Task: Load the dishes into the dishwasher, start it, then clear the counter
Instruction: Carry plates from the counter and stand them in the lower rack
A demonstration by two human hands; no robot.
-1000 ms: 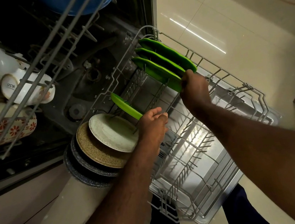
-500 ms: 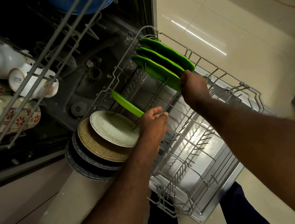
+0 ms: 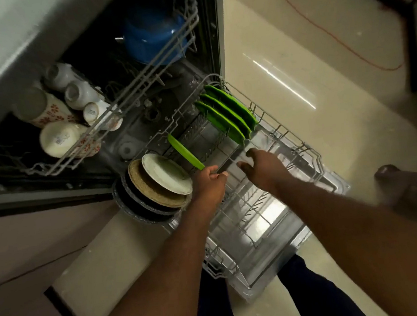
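Note:
The dishwasher's lower wire rack is pulled out over the open door. Three green plates stand upright at its far end. A fourth green plate stands on edge in the rack, and my left hand grips its near rim. A white plate, a tan plate and dark plates lean together at the rack's left side. My right hand hovers over the rack with loose fingers, holding nothing.
The upper rack holds white mugs, floral cups and a blue pot. An orange cable runs across the tiled floor at right. A foot stands on the floor at the right. Cabinet fronts are at left.
My right hand has let go of the nearest of the three green plates and drawn back toward me. The camera has lifted, showing more of the upper rack.

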